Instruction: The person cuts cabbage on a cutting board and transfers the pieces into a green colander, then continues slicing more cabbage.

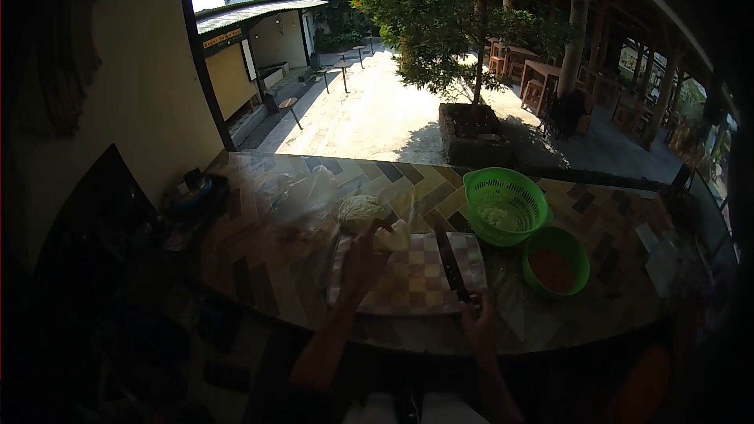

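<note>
A checkered cutting board (416,283) lies on the patterned table. My left hand (364,263) is over its left part, with its fingers at a pale piece of cabbage (394,236) near the board's back edge. Just behind that hand sits a larger pale green cabbage (360,210). My right hand (478,316) is closed round the handle of a knife (450,261), whose dark blade points away from me across the board's right part. The left fingertips are partly hidden in shadow.
Right of the board stand a green colander (506,202) with pale pieces inside and a green bowl (556,261) with reddish-brown contents. Clear plastic bags (308,195) lie at the back left. Dark items (192,192) are at the far left, and a plastic packet (664,259) at the right.
</note>
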`<state>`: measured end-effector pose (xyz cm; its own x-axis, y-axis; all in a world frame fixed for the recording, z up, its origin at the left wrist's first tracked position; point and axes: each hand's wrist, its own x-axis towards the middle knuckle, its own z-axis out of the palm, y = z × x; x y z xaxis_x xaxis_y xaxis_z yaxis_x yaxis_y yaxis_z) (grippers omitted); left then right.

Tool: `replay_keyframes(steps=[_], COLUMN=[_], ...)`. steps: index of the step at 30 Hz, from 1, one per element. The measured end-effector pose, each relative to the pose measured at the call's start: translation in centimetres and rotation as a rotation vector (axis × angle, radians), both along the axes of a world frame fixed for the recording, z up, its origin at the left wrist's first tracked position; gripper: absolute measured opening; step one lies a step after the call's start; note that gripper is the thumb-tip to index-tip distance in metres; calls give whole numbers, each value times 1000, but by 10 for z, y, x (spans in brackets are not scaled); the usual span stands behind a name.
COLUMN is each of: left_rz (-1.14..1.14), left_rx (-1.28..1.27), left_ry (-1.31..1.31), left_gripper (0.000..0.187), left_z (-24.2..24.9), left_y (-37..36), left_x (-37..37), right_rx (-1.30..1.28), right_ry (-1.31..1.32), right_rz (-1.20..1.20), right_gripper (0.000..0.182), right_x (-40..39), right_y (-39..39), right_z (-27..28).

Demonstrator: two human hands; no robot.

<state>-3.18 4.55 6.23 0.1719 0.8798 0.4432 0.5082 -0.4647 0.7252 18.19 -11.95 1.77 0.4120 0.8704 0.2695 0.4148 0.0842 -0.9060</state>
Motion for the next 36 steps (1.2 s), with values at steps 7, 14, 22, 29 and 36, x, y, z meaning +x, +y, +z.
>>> replay_keyframes(steps=[7, 14, 22, 29, 36], left_rz=[-162, -538, -715, -134, -158], left_rx=[110, 108, 26, 35, 77], left_ry=[27, 369, 296, 296, 550], left_gripper=[47, 30, 35, 59, 72], left_z=[-6, -41, -65, -57, -68], left_y=[-10, -37, -14, -58, -58], left_x=[37, 18, 4, 44, 42], right_rx=[9, -25, -186, -213, -264], right_ry=[2, -35, -116, 24, -186], right_rz=[-45, -78, -11, 158, 205], right_gripper=[25, 27, 35, 33, 35], right_x=[8, 21, 11, -19, -13], right_y=[-4, -7, -2, -7, -16], right_z=[2, -5, -32, -3, 10])
